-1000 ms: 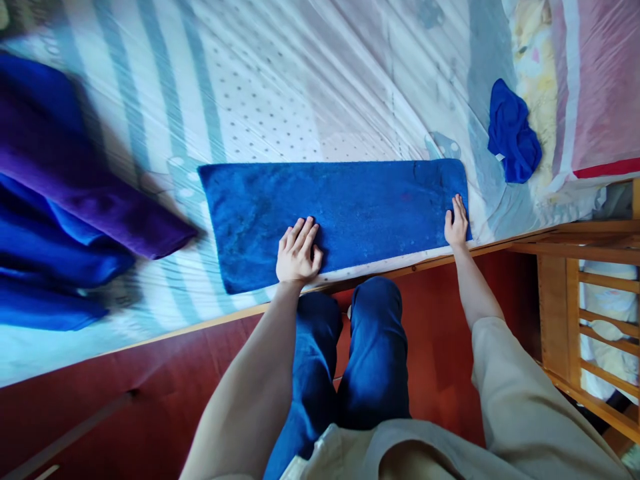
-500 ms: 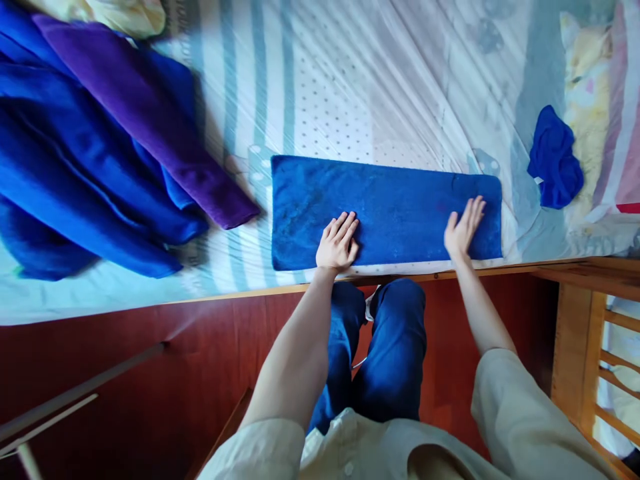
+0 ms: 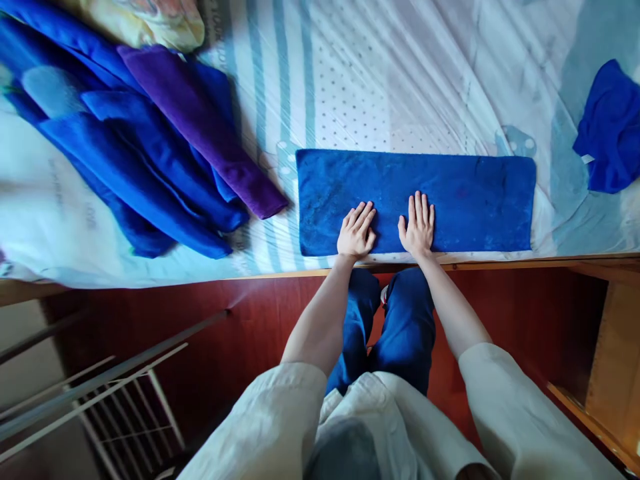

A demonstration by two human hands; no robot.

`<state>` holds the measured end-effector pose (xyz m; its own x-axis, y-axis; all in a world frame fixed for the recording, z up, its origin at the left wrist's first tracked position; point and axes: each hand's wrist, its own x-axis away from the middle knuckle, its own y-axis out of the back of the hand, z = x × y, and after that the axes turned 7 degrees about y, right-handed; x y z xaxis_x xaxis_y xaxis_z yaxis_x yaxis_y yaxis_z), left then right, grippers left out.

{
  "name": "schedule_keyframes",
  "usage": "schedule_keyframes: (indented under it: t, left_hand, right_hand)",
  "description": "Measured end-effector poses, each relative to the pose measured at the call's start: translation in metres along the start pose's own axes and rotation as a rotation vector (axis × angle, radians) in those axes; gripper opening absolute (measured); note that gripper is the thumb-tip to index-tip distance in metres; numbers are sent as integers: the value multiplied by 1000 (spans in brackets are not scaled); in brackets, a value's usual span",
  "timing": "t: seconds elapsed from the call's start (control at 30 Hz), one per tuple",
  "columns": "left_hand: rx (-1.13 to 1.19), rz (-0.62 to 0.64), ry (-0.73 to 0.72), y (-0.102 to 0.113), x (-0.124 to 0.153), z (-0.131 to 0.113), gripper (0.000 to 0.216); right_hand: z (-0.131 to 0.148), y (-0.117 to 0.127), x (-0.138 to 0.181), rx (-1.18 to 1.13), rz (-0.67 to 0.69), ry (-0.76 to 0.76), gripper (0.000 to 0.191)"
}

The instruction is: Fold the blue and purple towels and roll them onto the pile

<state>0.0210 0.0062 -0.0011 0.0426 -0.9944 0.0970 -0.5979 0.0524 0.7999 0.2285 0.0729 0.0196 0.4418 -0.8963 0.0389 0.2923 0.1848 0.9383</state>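
Note:
A blue towel [image 3: 480,200] lies flat as a long rectangle along the near edge of the bed [image 3: 360,120]. My left hand [image 3: 357,230] rests palm down on its near left part, fingers stretched out. Close to the towel's middle, my right hand [image 3: 418,223] also presses flat, fingers up and thumb apart. Neither hand grasps the cloth. Left of the towel, a long folded purple towel [image 3: 205,133] lies over several folded blue towels [image 3: 135,173]. At the far right sits a crumpled blue cloth [image 3: 610,130] with a small white tag.
A yellowish bundle of fabric [image 3: 165,23] lies at the top left. The bed's wooden edge [image 3: 500,265] runs in front of my legs, above a reddish floor [image 3: 280,293]. A metal rack [image 3: 130,413] stands at lower left, a wooden frame [image 3: 615,367] at lower right.
My right hand has slid left across the towel from its right end to near the middle. My left hand stays about where it was. The view has shifted left.

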Motion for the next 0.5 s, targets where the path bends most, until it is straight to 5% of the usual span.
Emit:
schedule_keyframes:
  t: [0.33, 0.5]
  left_hand:
    - [-48, 37, 12, 4, 0, -2, 61]
    - [-50, -40, 126, 23, 7, 25, 58]
  right_hand:
    - [-2, -12, 0, -109, -114, 9, 67]
    - [-4, -15, 0, -132, -132, 0, 66]
